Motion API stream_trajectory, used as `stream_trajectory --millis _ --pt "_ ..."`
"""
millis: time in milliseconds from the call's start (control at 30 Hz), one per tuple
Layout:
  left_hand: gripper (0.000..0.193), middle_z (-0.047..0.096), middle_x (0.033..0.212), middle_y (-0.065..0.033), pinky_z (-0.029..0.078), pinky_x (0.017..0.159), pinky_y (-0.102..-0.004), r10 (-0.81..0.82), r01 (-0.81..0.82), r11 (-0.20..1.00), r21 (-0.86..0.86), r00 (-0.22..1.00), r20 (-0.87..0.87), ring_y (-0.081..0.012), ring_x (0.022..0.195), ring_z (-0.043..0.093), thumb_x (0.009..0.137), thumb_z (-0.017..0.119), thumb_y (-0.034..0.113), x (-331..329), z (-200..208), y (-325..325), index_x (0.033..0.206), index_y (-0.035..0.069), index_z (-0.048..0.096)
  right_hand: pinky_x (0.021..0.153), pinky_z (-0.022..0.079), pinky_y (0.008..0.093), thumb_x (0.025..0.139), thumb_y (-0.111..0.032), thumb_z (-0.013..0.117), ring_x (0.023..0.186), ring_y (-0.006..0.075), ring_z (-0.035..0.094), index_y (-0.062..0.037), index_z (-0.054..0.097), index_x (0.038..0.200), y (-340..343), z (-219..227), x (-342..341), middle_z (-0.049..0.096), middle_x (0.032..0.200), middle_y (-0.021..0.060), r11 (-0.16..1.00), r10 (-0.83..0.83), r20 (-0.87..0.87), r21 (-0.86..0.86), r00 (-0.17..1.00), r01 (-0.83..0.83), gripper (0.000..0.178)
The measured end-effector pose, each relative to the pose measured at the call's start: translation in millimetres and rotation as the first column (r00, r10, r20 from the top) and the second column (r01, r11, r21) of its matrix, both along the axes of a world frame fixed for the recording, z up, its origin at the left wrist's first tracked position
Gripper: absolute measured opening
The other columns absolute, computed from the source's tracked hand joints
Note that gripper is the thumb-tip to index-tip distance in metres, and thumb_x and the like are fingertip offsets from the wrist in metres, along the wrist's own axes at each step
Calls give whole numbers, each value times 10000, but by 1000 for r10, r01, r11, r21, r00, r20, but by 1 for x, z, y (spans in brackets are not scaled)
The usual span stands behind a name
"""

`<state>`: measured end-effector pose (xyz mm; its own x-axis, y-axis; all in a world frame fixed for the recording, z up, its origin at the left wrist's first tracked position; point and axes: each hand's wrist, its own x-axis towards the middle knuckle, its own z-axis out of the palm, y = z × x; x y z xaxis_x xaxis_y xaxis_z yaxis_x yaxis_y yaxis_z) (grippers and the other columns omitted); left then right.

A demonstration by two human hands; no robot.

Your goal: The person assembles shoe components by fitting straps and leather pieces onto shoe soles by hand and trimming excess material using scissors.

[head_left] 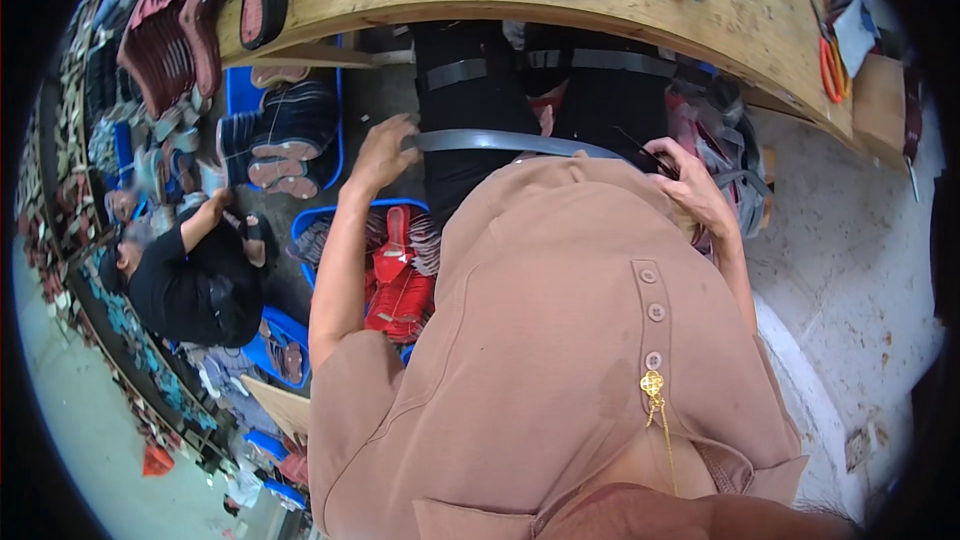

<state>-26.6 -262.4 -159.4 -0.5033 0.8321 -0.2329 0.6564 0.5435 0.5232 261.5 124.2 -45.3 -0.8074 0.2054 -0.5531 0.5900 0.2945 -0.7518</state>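
Strip (pixel 520 143), grey and long, runs sideways at upper middle from my half-curled left hand (pixel 383 153) toward my bent right hand (pixel 694 186); I can't tell either's grip.

Left hand (pixel 382 154) and right hand (pixel 694 190) hover well apart, fingers (pixel 673 149) bent.

The person (pixel 530 280) shows two hands (pixel 380 155), three buttons (pixel 656 312) and one pendant (pixel 652 385).

A buttoned brown shirt (pixel 540 310) tops seemingly black trousers (pixel 463 102).
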Motion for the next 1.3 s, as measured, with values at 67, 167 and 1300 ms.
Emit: stream_trajectory --millis 67,167,1300 --pt "271 643 893 -182 465 812 -452 -12 19 988 -155 999 49 -375 954 599 720 727 228 -7 32 16 887 35 635 652 395 296 776 -123 639 709 128 445 -19 585 1086 2 -5 0 483 746 49 999 -24 -82 24 996 26 332" --pt "191 589 756 -135 471 586 -406 90 -74 986 149 990 -104 -337 691 602 787 713 194 2 71 29 824 41 605 605 433 351 753 -78 645 633 230 558 -58 621 1008 -3 -3 -5 570 704 104 983 129 -104 145 986 -113 256" --pt "517 502 1374 -139 344 1068 -363 -501 209 853 478 583 639 -240 1270 469 868 661 246 86 179 280 1300 3 517 544 356 192 911 -237 618 602 20 437 -55 599 892 30 139 4 515 678 -49 706 -707 -283 -235 648 668 184"
